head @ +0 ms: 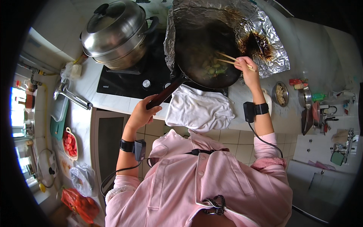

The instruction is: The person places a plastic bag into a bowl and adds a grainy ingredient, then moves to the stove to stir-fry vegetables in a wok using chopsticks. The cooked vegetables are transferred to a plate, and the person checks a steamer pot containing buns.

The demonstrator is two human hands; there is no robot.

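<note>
My left hand [144, 111] grips the dark wooden handle [168, 92] of a black wok [187, 69] on the gas hob. Between the fingers of my right hand [248, 67] is a pair of wooden chopsticks [231, 59], their tips reaching down into the wok. Sliced green vegetables [214, 69] lie at the wok's near side, under a haze of steam. A white cloth [200, 109] drapes over the counter edge just below the wok.
Crumpled, scorched aluminium foil [265, 51] shields the wok's back and right. A lidded steel steamer pot [116, 37] stands on the left burner. Steel bowls, one with shredded food [280, 95], sit at right. A dish of cut red food [71, 144] rests at left.
</note>
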